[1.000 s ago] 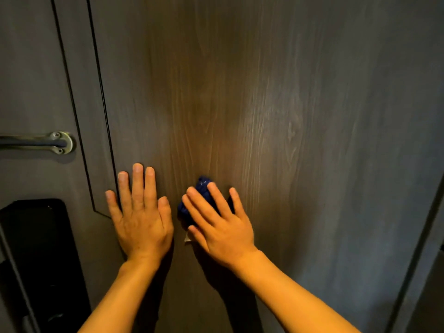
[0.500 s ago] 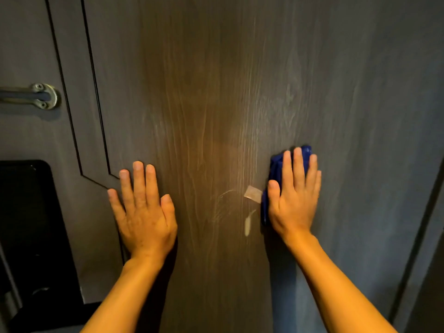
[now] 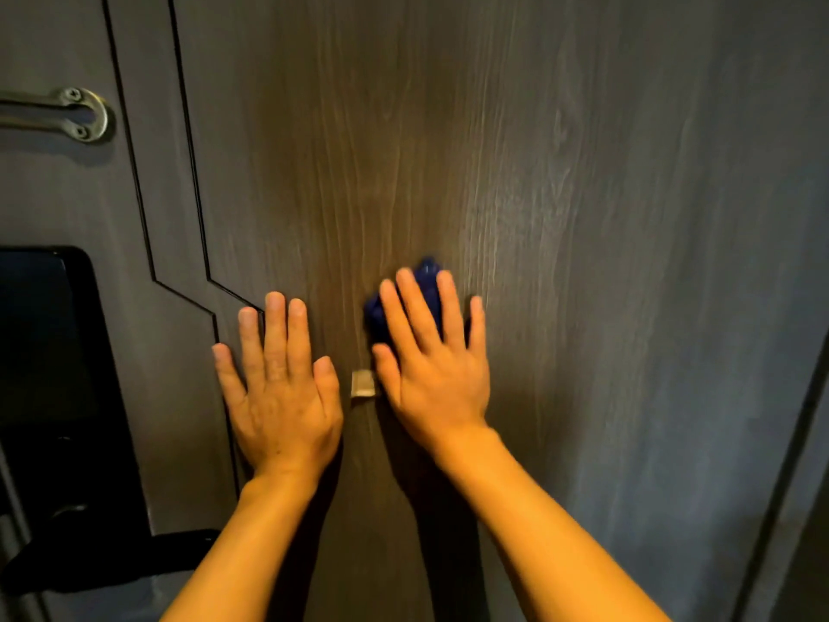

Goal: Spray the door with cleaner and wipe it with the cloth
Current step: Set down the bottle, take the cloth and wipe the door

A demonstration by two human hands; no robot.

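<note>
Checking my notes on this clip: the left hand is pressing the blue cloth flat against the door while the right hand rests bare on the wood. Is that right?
Not quite: the hands are swapped. In the head view the right hand presses the blue cloth against the door, while the left hand rests bare on the wood.

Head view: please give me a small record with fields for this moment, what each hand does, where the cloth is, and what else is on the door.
surface: dark wood-grain door, upright
left hand: left hand flat on the door, fingers spread, holding nothing
right hand: right hand pressing the blue cloth against the door
cloth: mostly hidden under the fingers; a pale tag shows beside the thumb
hardware: metal handle plate upper left; black lock panel below it
spray bottle: not in view
</note>
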